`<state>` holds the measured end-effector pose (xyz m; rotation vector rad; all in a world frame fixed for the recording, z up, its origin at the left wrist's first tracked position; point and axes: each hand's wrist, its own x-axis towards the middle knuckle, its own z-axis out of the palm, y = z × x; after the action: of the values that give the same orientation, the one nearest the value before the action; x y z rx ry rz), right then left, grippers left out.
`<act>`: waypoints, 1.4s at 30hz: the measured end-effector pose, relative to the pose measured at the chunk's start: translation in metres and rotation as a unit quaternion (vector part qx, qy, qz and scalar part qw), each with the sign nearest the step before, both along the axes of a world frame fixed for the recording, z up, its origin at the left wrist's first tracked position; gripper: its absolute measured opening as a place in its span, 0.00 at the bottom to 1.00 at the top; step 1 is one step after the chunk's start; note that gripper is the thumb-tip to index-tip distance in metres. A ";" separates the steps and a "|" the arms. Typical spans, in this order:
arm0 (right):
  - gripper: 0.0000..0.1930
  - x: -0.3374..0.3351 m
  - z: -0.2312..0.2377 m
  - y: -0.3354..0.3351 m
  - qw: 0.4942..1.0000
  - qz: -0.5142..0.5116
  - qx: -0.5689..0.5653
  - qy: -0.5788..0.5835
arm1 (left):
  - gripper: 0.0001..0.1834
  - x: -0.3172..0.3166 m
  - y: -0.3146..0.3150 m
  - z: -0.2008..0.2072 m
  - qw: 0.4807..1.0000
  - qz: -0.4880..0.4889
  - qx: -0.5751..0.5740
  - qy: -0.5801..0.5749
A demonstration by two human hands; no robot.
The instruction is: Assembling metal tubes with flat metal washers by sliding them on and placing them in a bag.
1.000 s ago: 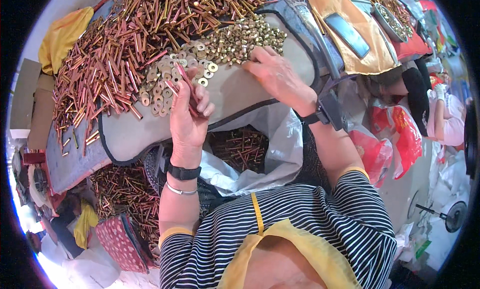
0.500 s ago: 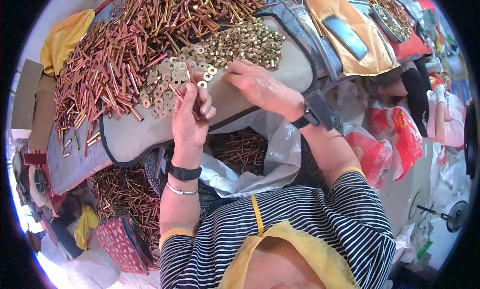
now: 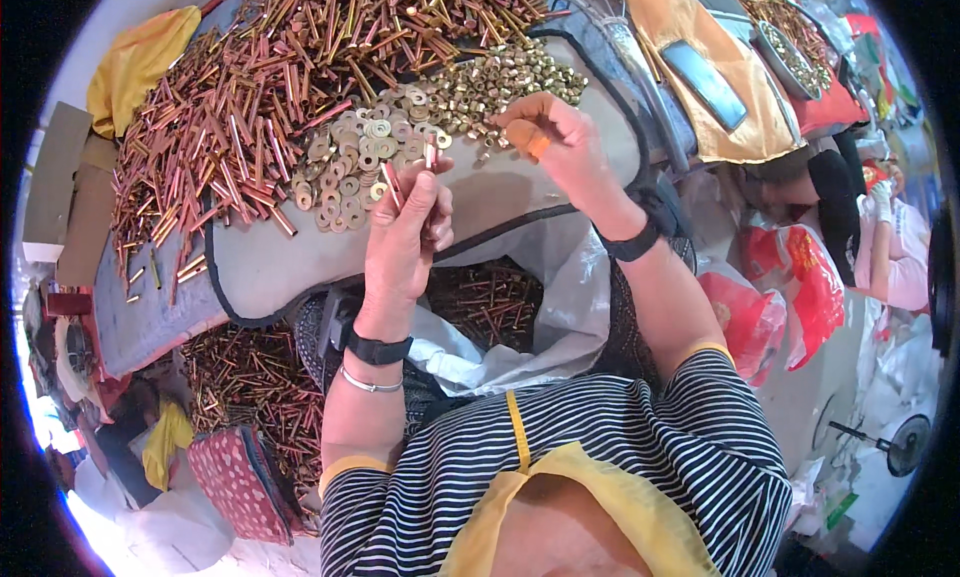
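Observation:
My left hand (image 3: 405, 227) is closed around a few thin copper-coloured bolts (image 3: 391, 184), whose ends stick up past the thumb and fingers. It is just in front of a spread of flat round washers (image 3: 350, 167). My right hand (image 3: 565, 147) is at the near edge of a heap of small brass-coloured nuts (image 3: 525, 77). Its thumb and fingers, some with orange coverings, curl together; what they pinch, if anything, is too small to make out. Beyond and left of the washers lies a big pile of copper-coloured metal rods (image 3: 230, 137).
A grey mat (image 3: 270, 267) with a black edge covers the near worktop. Below it, a white sack (image 3: 570, 297) holds more bolts, with another heap (image 3: 245, 377) left of it. A phone (image 3: 705, 82) lies on orange cloth at right. Another person's arm (image 3: 880, 232) shows far right.
My right hand has moved right and its fingers have curled at the nuts. My left hand, still gripping the bolts, has shifted slightly right. The whole view has shifted a little.

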<state>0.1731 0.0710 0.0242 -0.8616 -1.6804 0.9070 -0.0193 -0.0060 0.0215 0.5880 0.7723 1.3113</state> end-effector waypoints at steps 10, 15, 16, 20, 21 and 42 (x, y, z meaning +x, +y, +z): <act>0.07 0.002 0.009 -0.022 0.974 0.143 -0.145 0.100 | 0.14 0.012 -0.003 0.000 0.976 -0.088 0.003 0.197; 0.06 0.008 0.009 -0.022 0.992 0.120 -0.018 0.027 | 0.14 0.006 -0.009 0.001 0.978 -0.166 -0.043 0.121; 0.06 0.010 0.008 -0.021 0.992 0.123 -0.016 0.030 | 0.15 0.005 -0.010 0.003 0.973 -0.195 -0.051 0.113; 0.12 0.011 -0.003 -0.019 0.991 0.046 0.003 -0.126 | 0.10 0.024 -0.012 0.000 0.797 0.016 0.257 0.547; 0.14 0.008 -0.004 -0.021 0.988 -0.005 0.037 -0.153 | 0.11 0.026 -0.013 -0.001 0.777 0.035 0.282 0.562; 0.14 0.010 -0.003 -0.027 0.996 0.066 -0.030 -0.050 | 0.11 0.009 -0.011 -0.003 0.918 -0.053 0.169 0.355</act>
<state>0.1827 0.0444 0.0216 -0.8562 -1.8220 1.0218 -0.0101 -0.0172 0.0183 1.4136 1.0835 1.1299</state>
